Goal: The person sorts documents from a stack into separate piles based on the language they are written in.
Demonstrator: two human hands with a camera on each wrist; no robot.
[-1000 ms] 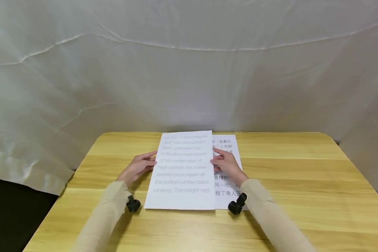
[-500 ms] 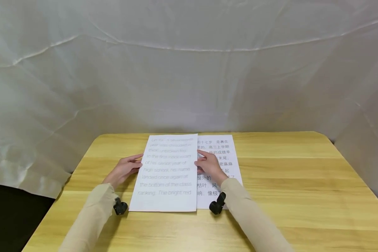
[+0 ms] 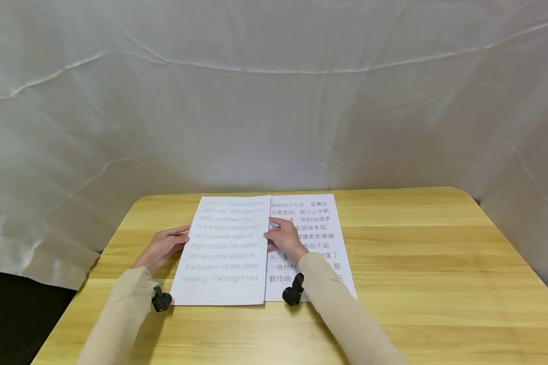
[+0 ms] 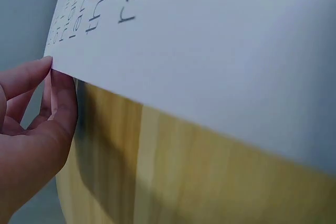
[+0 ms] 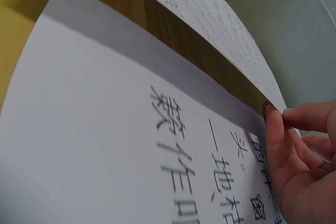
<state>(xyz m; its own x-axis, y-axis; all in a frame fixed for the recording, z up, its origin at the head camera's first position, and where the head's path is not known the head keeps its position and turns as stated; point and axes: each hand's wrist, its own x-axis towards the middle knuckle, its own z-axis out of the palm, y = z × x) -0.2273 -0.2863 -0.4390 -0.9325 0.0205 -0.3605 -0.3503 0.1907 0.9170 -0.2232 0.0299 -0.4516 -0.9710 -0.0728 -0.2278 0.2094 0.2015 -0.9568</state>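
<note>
A white sheet of paper (image 3: 219, 248) with English print is held up by both hands, one at each side edge. My left hand (image 3: 162, 247) pinches its left edge between thumb and fingers, as the left wrist view shows. On the opposite edge, my right hand (image 3: 286, 238) pinches the sheet, thumb above and fingers beneath. A second sheet, with Chinese print (image 3: 317, 238), lies flat on the table below the right hand and forearm, which hide part of its text. In the right wrist view a gap shows between the raised English sheet (image 5: 205, 27) and the Chinese one.
The wooden table (image 3: 415, 263) extends to the right of the sheets and in front of them. A pale fabric curtain (image 3: 274, 116) hangs behind its back edge. Black wrist cameras (image 3: 293, 290) sit on both sleeves. Dark floor (image 3: 18, 314) shows at the lower left.
Both hands have carried the English sheet leftward, uncovering more of the Chinese sheet, which now shows nearly its full width. The grip on both edges stays the same.
</note>
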